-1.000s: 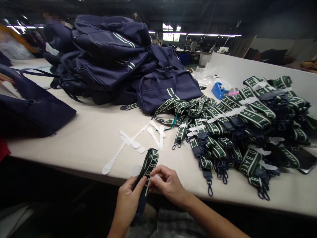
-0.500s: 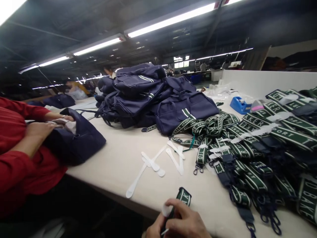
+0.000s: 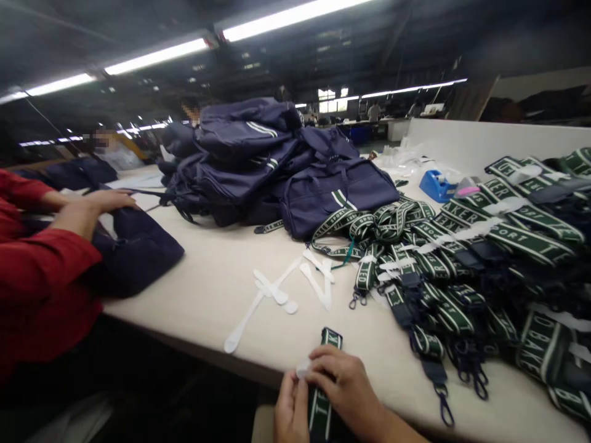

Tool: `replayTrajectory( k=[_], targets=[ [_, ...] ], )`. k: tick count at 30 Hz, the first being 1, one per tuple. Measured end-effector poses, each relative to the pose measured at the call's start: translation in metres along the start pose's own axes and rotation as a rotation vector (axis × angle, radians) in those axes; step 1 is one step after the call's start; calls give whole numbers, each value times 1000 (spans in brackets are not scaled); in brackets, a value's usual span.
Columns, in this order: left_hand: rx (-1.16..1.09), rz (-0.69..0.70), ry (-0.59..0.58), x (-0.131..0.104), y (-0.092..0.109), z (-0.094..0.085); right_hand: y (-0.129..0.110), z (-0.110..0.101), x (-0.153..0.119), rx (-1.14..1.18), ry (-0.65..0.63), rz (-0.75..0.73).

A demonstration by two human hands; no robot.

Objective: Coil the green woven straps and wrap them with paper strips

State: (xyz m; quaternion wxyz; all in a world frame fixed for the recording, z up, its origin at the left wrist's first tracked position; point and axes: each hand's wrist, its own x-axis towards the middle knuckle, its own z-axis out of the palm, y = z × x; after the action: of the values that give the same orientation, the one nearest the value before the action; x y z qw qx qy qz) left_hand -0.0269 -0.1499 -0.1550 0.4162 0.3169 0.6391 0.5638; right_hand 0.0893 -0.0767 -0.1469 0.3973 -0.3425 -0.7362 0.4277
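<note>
At the table's front edge, a dark green strap (image 3: 319, 411) with white lettering runs beneath both hands. A white tie (image 3: 303, 368) with a rounded end lies across it. My left hand (image 3: 292, 406) pinches the tie's rounded end between thumb and finger. My right hand (image 3: 344, 383) is closed at the tie from the other side, over the strap, fingertips nearly meeting the left ones. Several loose white ties (image 3: 242, 326) lie on the table beyond my hands. To the right is a large heap of bundled green straps (image 3: 443, 307) with metal clips.
Navy bags (image 3: 341, 191) are piled at the back of the table (image 3: 203, 271). A blue tape dispenser (image 3: 436, 186) stands behind the straps, before a white partition (image 3: 498, 138). At the left, a person in red sleeves (image 3: 50, 264) handles a navy bag (image 3: 138, 252).
The view has shifted slightly. My hands have drawn the strap out straighter, and more of its lettering shows. The other person's hand has moved onto the top of their bag.
</note>
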Motion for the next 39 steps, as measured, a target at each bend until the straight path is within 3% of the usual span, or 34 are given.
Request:
replayTrajectory(
  k=[3, 6, 16, 22, 31, 39],
  targets=[
    [235, 94, 118, 2, 17, 0, -3, -1, 2, -16, 22, -42],
    [370, 213, 193, 15, 20, 3, -2, -3, 10, -39, 46, 11],
    [201, 117, 136, 25, 13, 6, -16, -16, 25, -111, -44, 188],
    [288, 174, 260, 24, 9, 7, -18, -17, 28, -171, -102, 224],
    [547, 627, 384, 26, 6, 9, -21, -16, 42, -151, -81, 374],
    [800, 1224, 281, 40, 10, -1, -21, -15, 48, -132, -106, 438]
  ],
)
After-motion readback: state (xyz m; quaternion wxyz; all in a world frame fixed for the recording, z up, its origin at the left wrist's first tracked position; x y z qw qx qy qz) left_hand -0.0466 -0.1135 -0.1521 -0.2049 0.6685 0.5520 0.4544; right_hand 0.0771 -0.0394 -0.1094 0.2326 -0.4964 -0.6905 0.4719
